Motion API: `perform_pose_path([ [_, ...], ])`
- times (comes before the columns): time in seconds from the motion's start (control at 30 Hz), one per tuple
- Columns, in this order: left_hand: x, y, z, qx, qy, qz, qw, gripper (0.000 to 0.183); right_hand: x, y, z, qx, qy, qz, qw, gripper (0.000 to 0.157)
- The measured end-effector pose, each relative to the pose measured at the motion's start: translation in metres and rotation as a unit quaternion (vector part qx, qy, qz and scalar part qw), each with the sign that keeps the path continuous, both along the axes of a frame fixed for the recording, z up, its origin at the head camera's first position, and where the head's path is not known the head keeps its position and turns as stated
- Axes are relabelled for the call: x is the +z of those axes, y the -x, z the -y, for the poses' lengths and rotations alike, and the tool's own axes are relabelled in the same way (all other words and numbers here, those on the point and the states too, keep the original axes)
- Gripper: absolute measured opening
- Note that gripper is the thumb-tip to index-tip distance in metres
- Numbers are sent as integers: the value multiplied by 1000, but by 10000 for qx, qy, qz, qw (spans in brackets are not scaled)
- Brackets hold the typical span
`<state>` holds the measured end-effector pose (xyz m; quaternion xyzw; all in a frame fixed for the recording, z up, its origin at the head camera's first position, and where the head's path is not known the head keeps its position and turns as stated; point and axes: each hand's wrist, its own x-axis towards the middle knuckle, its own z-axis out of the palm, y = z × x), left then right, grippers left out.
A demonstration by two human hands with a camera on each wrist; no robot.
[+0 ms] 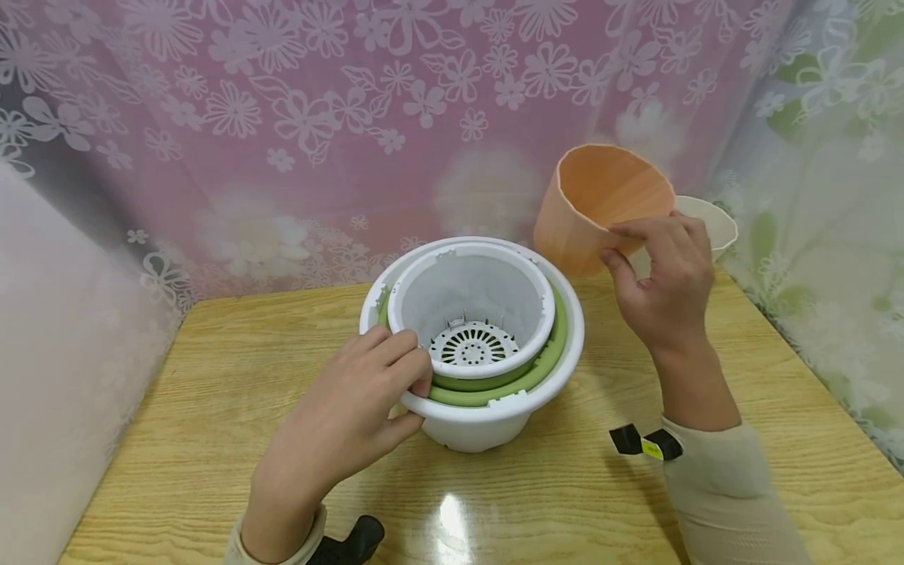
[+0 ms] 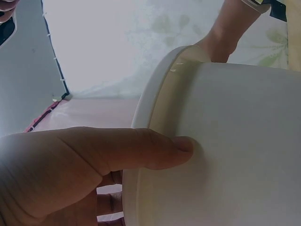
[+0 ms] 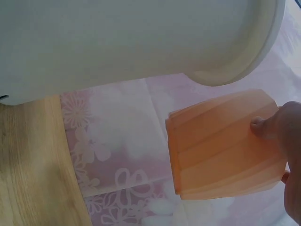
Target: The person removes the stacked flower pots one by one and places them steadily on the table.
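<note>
In the head view, a stack of nested plant pots stands on the table: a white outer pot (image 1: 476, 431), a green pot (image 1: 459, 396) within it, and a white inner pot (image 1: 462, 286) with a slotted base. My left hand (image 1: 353, 392) grips the near-left rim, thumb outside and fingers over the edge; the left wrist view shows the thumb (image 2: 160, 148) against the outer wall. My right hand (image 1: 667, 275) pinches the rim of an orange pot (image 1: 568, 235), tilted and raised above the table. Twisted ribs run round its side in the right wrist view.
Partly hidden behind the right hand and orange pot is a cream pot (image 1: 709, 224) at the back right. The wooden table (image 1: 247, 377) ends at a pink flowered curtain (image 1: 318, 157) behind. Black straps (image 1: 625, 439) hang at both wrists.
</note>
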<state>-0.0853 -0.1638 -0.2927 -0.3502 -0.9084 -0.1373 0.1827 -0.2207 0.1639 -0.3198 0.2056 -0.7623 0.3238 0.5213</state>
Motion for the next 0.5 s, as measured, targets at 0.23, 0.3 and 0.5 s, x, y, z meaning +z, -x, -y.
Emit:
perform_pose_path([
  [0.23, 1, 1, -1, 4, 6, 13, 10000, 32, -9, 10, -7, -3, -490, 253, 9985, 22],
  [0.3, 1, 1, -1, 10, 6, 20, 10000, 32, -12, 13, -9, 23, -596, 306, 9977, 22],
  [0.5, 2, 1, -1, 26, 26, 52, 10000, 32, -20, 21, -14, 6, -835, 486, 9953, 24],
])
